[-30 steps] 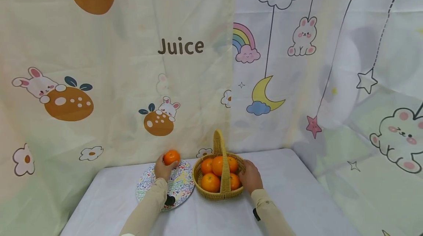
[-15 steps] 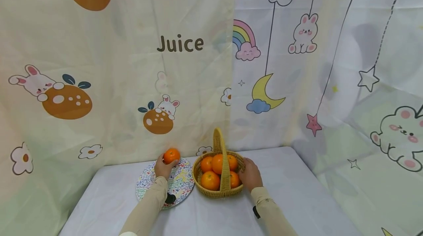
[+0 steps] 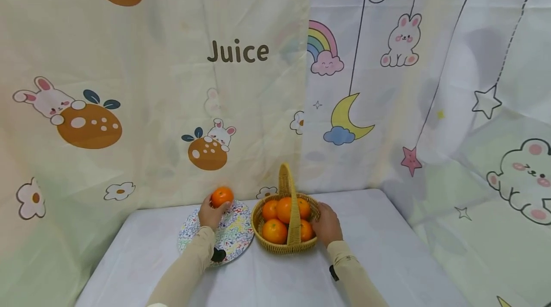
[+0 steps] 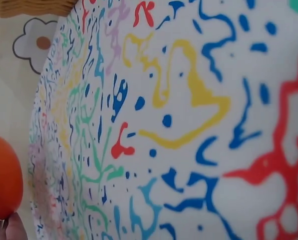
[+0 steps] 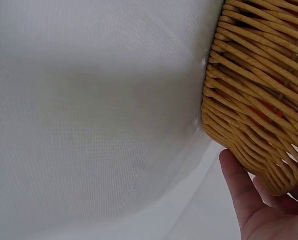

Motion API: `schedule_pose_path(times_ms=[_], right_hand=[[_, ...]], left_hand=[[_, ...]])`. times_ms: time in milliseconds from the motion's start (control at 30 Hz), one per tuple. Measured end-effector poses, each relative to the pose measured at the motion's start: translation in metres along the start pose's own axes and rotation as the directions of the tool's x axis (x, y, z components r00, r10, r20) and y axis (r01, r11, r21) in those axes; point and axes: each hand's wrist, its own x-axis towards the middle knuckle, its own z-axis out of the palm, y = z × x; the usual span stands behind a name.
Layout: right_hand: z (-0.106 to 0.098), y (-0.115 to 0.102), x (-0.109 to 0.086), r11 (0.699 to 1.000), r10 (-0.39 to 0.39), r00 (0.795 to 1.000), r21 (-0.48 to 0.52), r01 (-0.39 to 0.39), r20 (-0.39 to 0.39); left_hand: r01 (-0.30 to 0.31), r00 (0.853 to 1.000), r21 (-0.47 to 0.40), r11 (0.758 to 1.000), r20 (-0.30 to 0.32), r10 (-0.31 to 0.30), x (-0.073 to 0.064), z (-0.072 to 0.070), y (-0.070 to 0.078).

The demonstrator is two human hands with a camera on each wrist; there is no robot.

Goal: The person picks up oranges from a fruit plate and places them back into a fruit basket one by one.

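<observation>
My left hand [image 3: 210, 214] holds an orange [image 3: 222, 197] over the back part of a round plate [image 3: 234, 235] with a multicoloured squiggle pattern. In the left wrist view the orange [image 4: 4, 177] shows at the left edge, a fingertip against it, apart from the plate surface [image 4: 153, 150]. A yellow woven basket [image 3: 284, 248] with a tall handle stands right of the plate and has several oranges [image 3: 274, 231] in it. My right hand [image 3: 328, 223] grips the basket's right rim. Seen from the right wrist, fingers [image 5: 236, 185] lie against the basket's weave [image 5: 258, 100].
A white cloth covers the table [image 3: 275, 283]. Close behind the table hangs a printed curtain [image 3: 249, 106], and another fabric panel [image 3: 465, 192] runs along the right side. The basket handle [image 3: 294, 202] arches up above the fruit.
The head view has tilted a little. My left hand and the orange have shifted slightly to the left against the plate. My right hand and the basket stay together in place.
</observation>
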Motion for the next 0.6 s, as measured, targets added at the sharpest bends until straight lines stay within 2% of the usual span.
schedule_pose_path(times_ms=[200, 433, 600], right_hand=[[0.000, -0.002, 0.000, 0.999, 0.034, 0.999, 0.010, -0.034, 0.024], [-0.003, -0.004, 0.000, 0.998, 0.063, 0.997, 0.006, -0.063, 0.046], [-0.004, -0.005, 0.001, 0.999, 0.052, 0.998, 0.009, -0.053, 0.047]], left_hand=[[-0.002, 0.997, -0.020, 1.000, 0.077, 0.003, -0.006, 0.005, 0.018], [-0.060, 0.987, -0.048, 0.997, 0.147, 0.066, -0.016, 0.019, 0.043], [-0.084, 0.977, -0.071, 0.994, 0.189, 0.096, -0.019, 0.025, 0.049]])
